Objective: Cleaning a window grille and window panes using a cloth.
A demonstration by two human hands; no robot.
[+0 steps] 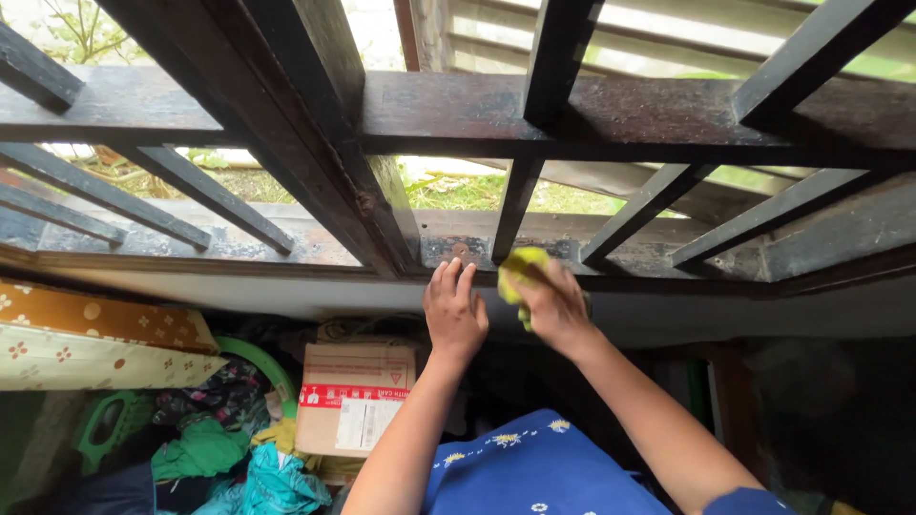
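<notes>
My right hand (553, 307) is closed around a yellow-green cloth (520, 267) and presses it against the bottom rail of a dark wooden window frame (611, 114), at the foot of a vertical bar (515, 205). My left hand (454, 310) rests just to the left of it, fingers together and flat against the lower edge of the window sill (315, 243). The two hands are nearly touching. Most of the cloth is hidden under my right fingers.
Below the sill stands a cardboard box (353, 396) with red tape and a white label. To its left lie a green plastic basket (110, 420), heaped clothes (229, 458) and a patterned orange and cream cushion (95, 334). A blue flowered fabric (534, 467) covers my lap.
</notes>
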